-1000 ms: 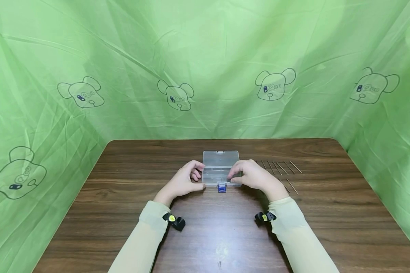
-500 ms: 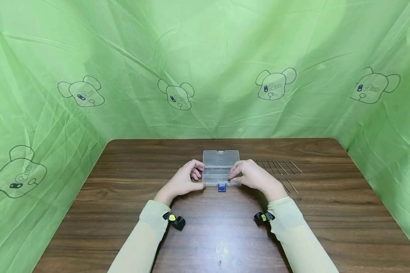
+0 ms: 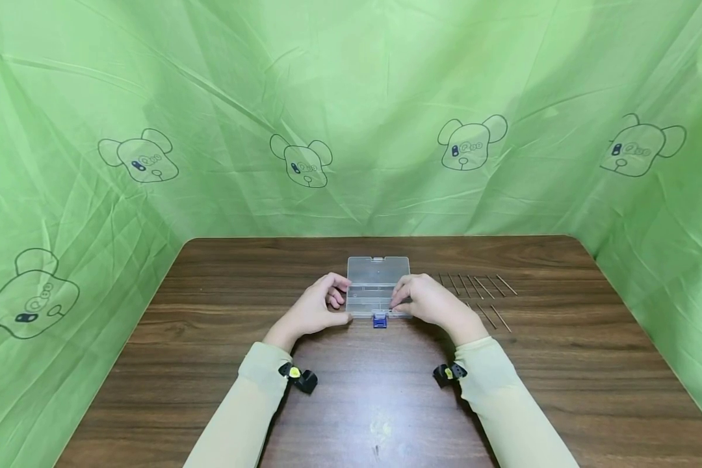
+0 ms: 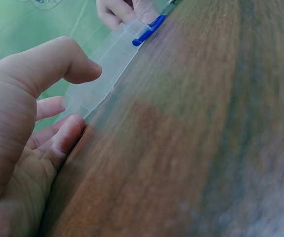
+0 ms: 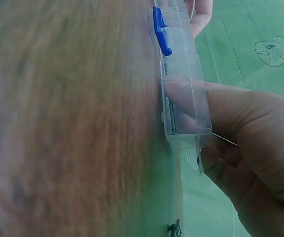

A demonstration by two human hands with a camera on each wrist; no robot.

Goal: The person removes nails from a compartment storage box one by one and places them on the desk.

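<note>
A clear plastic compartment box (image 3: pixel 368 300) stands with its lid (image 3: pixel 377 269) raised and its blue latch (image 3: pixel 379 320) toward the person. At its left end, my left hand (image 3: pixel 314 304) holds it, thumb near the front corner and fingers along the side. My right hand (image 3: pixel 435 304) reaches over the right end, with thumb and fingertips inside. It pinches a thin metal rod (image 5: pixel 225 139), part of which shows beside the fingers in the right wrist view. Another rod (image 5: pixel 173 117) lies inside the box, seen through the wall. The right fingertips are partly hidden.
Several thin metal rods (image 3: pixel 491 286) lie on the brown wooden table (image 3: pixel 257 260), right of the box, in two rough rows. A green cloth (image 3: pixel 380 195) with bear-head drawings hangs around the back and sides.
The right hand and forearm have shifted very slightly left, and a bit more of the rods beside them shows. The left hand and the box look still.
</note>
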